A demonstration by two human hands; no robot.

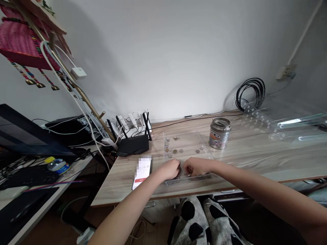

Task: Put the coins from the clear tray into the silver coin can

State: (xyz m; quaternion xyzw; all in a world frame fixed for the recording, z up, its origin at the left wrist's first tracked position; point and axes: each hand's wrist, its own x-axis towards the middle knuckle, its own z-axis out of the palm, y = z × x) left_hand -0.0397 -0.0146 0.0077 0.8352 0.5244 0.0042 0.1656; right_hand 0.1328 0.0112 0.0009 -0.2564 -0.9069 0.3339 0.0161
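Observation:
A clear plastic tray point(187, 180) lies on the desk before me, with several coins point(175, 151) scattered in it. My left hand point(173, 169) is low over the tray's near part, fingers curled down; what they hold, if anything, is hidden. Just to its right, my right hand point(195, 166) is closed in a pinch, and a small shiny coin shows at its fingertips. Beyond the tray's right side stands a round metal coin tin point(220, 134) with a slot in its lid and a printed label.
To the left lie a lit phone point(142, 172) and a black router point(134, 144) with upright antennas. Clear acrylic panels point(288, 124) and a coiled black cable point(251, 93) occupy the right back. A thin cable point(189, 121) runs along the wall.

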